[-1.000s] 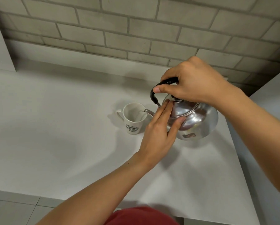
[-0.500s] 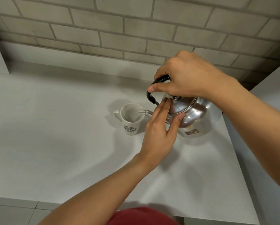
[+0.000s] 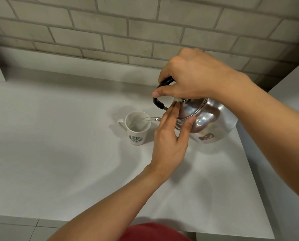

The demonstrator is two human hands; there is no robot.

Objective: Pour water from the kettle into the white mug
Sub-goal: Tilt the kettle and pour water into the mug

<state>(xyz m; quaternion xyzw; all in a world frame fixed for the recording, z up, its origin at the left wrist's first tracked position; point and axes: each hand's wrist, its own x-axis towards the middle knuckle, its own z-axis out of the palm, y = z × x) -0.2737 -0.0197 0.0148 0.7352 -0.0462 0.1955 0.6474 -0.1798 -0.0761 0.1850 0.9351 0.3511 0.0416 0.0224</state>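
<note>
- Right hand (image 3: 195,75) is wrapped tight around the kettle's black handle (image 3: 158,100), holding the kettle (image 3: 213,122) tipped toward the left.
- Left hand (image 3: 169,136) presses flat against the lid (image 3: 190,108), fingers spread, thumb on the rim.
- Spout (image 3: 154,118) sits just over the mug (image 3: 136,127), and a thin stream of water runs in.
- Mug stands upright on the white counter (image 3: 58,145), just left of the left hand, apart from both hands.

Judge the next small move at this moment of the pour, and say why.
Probably hold the tilt steady and let the pour run. The kettle is tipped by the right hand on its black handle; the left hand presses the lid. The spout sits over the white mug, which looks only partly filled.
</note>
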